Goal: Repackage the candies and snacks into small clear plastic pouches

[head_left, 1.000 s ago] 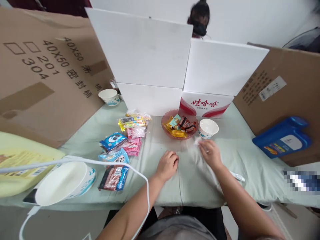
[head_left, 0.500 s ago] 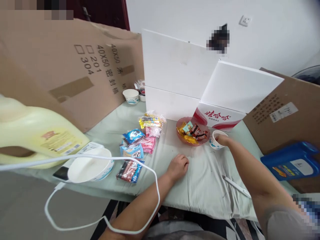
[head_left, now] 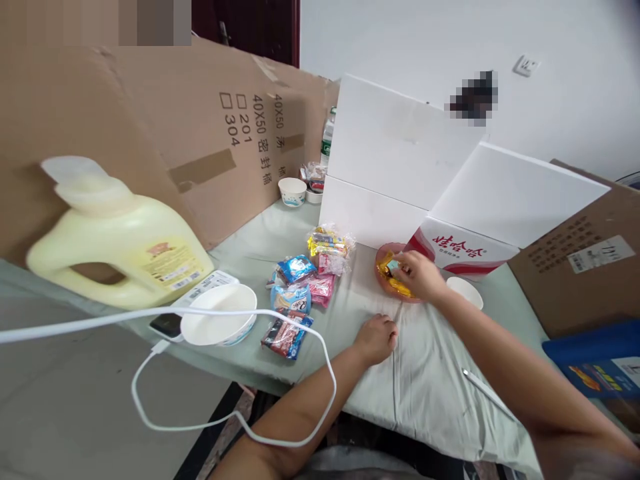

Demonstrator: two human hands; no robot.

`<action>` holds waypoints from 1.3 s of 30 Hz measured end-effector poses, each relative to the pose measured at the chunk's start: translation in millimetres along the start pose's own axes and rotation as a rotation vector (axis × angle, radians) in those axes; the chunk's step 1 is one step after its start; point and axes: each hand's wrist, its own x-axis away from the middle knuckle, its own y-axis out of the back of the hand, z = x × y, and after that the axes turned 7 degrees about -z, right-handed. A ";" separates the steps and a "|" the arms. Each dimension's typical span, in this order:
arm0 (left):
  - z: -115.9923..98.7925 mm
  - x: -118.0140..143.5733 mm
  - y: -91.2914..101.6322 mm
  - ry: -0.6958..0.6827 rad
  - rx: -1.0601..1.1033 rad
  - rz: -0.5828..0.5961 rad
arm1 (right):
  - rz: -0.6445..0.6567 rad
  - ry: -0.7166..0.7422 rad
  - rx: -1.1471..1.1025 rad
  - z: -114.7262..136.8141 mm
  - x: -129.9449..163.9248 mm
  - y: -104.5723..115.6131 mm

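Pale green cloth is covering the desk [head_left: 440, 393] we are working at, and its near corner is running out of the frame at the bottom right. Our right hand [head_left: 419, 275] is reaching into the translucent pink plastic dish of wrapped sweets [head_left: 386, 279]; it is hiding most of the dish, so we cannot tell whether its fingers [head_left: 401, 262] are pinching a wrapper or only touching the pile. Yellow and teal wrappers are peeking out at the dish's left side. Just right of that wrist, the small white paper cup [head_left: 465, 292] is standing half hidden behind the forearm.

Our left hand [head_left: 376, 339] is resting on the cloth near the desk's front edge, fingers curled into a loose fist and holding nothing, forearm stretching back toward us.

Behind the dish, the white and red carton [head_left: 463, 249] is bearing red Chinese characters. The big brown cardboard sheet [head_left: 200, 147] is reading "40X50", "201" and "304" beside more characters. The pale yellow plastic jug [head_left: 120, 247] is wearing a label too small to read. The blue flat container [head_left: 595, 363] is cut off at the right edge. A white cable [head_left: 240, 420] is looping in front of the white bowl [head_left: 219, 324] and the colourful snack packets [head_left: 300, 293].
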 end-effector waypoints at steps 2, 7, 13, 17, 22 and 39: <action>0.9 0.4 1.2 -0.018 -0.010 -0.018 | 0.025 0.190 -0.075 38.5 -7.9 -36.2; 2.5 2.7 5.4 -0.067 -0.043 -0.101 | 0.142 -0.041 -0.185 91.9 -27.9 -109.5; 6.9 0.3 5.5 -0.139 -0.014 -0.205 | 0.060 -0.171 -0.325 77.5 -25.7 -111.7; 4.1 1.5 8.9 -0.181 0.047 -0.252 | -0.034 -0.203 -0.413 52.5 8.6 -77.9; -8.7 15.8 20.2 -0.330 0.120 -0.364 | -0.105 -0.228 -0.486 31.1 69.0 -47.7; -2.0 9.5 17.9 -0.057 0.238 -0.057 | -0.209 -1.143 -1.508 18.6 186.3 -39.8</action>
